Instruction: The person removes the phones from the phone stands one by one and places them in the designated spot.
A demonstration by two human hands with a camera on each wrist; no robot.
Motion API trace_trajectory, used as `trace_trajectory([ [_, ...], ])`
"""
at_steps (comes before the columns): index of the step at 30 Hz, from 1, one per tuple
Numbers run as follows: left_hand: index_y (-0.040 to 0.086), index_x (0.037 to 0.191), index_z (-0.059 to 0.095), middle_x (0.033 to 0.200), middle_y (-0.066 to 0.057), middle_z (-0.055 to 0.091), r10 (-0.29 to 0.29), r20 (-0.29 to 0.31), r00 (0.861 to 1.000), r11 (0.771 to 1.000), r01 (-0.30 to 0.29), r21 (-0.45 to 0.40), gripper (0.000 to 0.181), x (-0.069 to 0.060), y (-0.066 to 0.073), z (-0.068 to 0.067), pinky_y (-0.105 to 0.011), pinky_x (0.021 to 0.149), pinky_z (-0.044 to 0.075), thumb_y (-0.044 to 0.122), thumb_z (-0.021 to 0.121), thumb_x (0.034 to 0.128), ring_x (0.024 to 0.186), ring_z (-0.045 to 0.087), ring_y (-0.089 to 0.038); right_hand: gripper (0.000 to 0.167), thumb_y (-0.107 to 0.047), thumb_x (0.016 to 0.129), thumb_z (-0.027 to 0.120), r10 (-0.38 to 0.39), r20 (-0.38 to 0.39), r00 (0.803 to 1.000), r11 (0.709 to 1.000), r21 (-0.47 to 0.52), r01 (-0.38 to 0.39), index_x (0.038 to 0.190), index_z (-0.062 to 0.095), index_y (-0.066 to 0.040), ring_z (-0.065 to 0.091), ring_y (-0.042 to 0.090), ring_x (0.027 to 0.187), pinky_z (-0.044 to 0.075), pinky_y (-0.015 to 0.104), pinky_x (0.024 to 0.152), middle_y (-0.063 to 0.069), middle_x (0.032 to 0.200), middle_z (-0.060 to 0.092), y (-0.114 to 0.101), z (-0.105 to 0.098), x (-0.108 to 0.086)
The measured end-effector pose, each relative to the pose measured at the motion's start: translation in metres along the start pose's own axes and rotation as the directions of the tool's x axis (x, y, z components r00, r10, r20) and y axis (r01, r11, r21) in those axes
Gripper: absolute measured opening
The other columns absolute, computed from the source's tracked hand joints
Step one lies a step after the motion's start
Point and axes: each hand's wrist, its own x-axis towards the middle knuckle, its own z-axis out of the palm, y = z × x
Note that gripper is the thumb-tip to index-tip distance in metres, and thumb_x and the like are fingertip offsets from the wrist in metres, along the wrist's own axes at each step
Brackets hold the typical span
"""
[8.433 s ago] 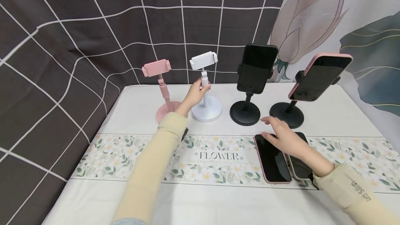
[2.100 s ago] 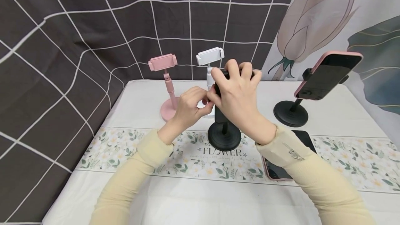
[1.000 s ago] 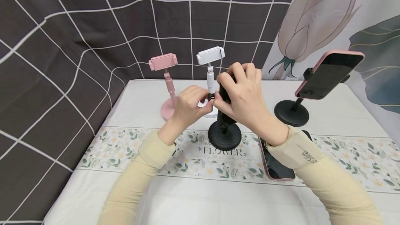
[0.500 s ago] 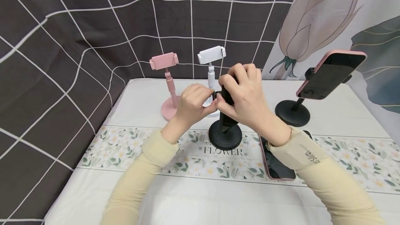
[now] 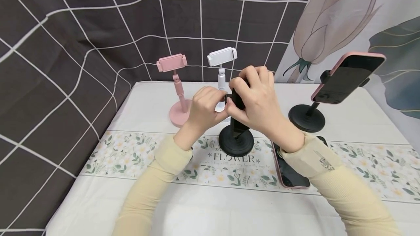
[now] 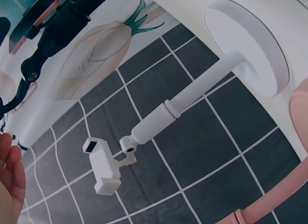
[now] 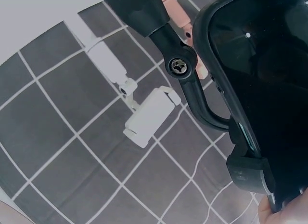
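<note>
In the head view my right hand point(image 5: 257, 99) grips a black phone point(image 5: 240, 126) from above, fingers curled over its edge. The phone is in the clamp point(image 7: 248, 173) of a black phone stand point(image 5: 236, 143), turned nearly edge-on. My left hand point(image 5: 206, 108) pinches the clamp's left end, close against the phone. The fingers point(image 6: 10, 168) of that hand show at the edge of the left wrist view; the pinch is outside it. Behind my hands stands a white phone stand point(image 5: 222, 57), with a pink phone stand point(image 5: 178, 86) to its left.
Another black stand point(image 5: 306, 118) at the right holds a pink-cased phone point(image 5: 347, 77), tilted. Two phones lie on the table near my right forearm, one a pink-edged phone point(image 5: 292, 176), partly covered by the sleeve. A dark gridded cloth point(image 5: 131, 24) hangs behind the table.
The black stand has come nearer, left of its first place, and its phone has turned edge-on. My left hand has moved slightly right, bringing the clamp's extended end in toward the phone.
</note>
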Motion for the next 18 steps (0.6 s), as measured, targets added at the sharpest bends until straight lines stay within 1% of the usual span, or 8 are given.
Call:
trace_trajectory([
  [5,0.001,0.085,0.064,0.065,-0.006,0.060,-0.036,-0.001,0.999,0.999,0.036,-0.029,0.015,0.0000,0.0008,0.0010,-0.031,0.061,0.047,0.013,0.058,0.0791,0.061,0.055,-0.020,0.017,-0.018,0.078,0.048,-0.016,0.009,1.000,1.000,-0.013,0.016,0.084,0.053,-0.004,0.038,0.037,0.081,0.029,0.049,0.066,0.018,0.086,0.049,0.0000,0.0011,0.0011],
  [9,0.001,0.086,0.063,0.065,-0.006,0.060,-0.042,0.003,0.999,0.998,0.043,-0.048,0.016,0.0002,0.0011,0.0037,-0.030,0.061,0.047,0.014,0.053,0.0827,0.061,0.054,-0.018,0.016,-0.017,0.077,0.048,-0.018,-0.002,1.000,1.000,-0.014,0.018,0.084,0.053,-0.004,0.038,0.037,0.081,0.029,0.049,0.066,0.018,0.086,0.049,-0.0001,0.0016,0.0005],
  [13,0.000,0.087,0.061,0.064,-0.007,0.060,-0.057,0.014,0.998,0.995,0.058,-0.080,0.014,-0.0021,0.0014,0.0035,-0.030,0.060,0.046,0.011,0.054,0.0847,0.060,0.053,-0.019,0.017,-0.018,0.078,0.048,-0.016,0.000,1.000,1.000,-0.024,0.016,0.084,0.053,-0.003,0.039,0.037,0.081,0.029,0.049,0.066,0.018,0.087,0.050,-0.0008,0.0022,0.0001],
  [15,0.000,0.088,0.061,0.064,-0.007,0.060,-0.069,0.024,0.997,0.992,0.072,-0.106,0.011,-0.0038,0.0016,0.0029,-0.030,0.060,0.046,0.009,0.056,0.0839,0.060,0.053,-0.019,0.018,-0.019,0.078,0.048,-0.016,0.000,1.000,1.000,-0.023,0.016,0.085,0.053,-0.003,0.039,0.037,0.081,0.030,0.049,0.066,0.018,0.087,0.050,-0.0014,0.0029,-0.0002],
  [18,-0.002,0.088,0.060,0.066,-0.009,0.061,-0.089,0.035,0.995,0.986,0.093,-0.137,0.010,-0.0056,0.0015,0.0031,-0.031,0.062,0.048,0.005,0.058,0.0810,0.062,0.055,-0.020,0.018,-0.017,0.076,0.051,-0.029,-0.016,0.999,1.000,0.006,0.029,0.086,0.053,-0.002,0.039,0.036,0.081,0.029,0.049,0.066,0.018,0.087,0.050,-0.0024,0.0048,0.0000],
])
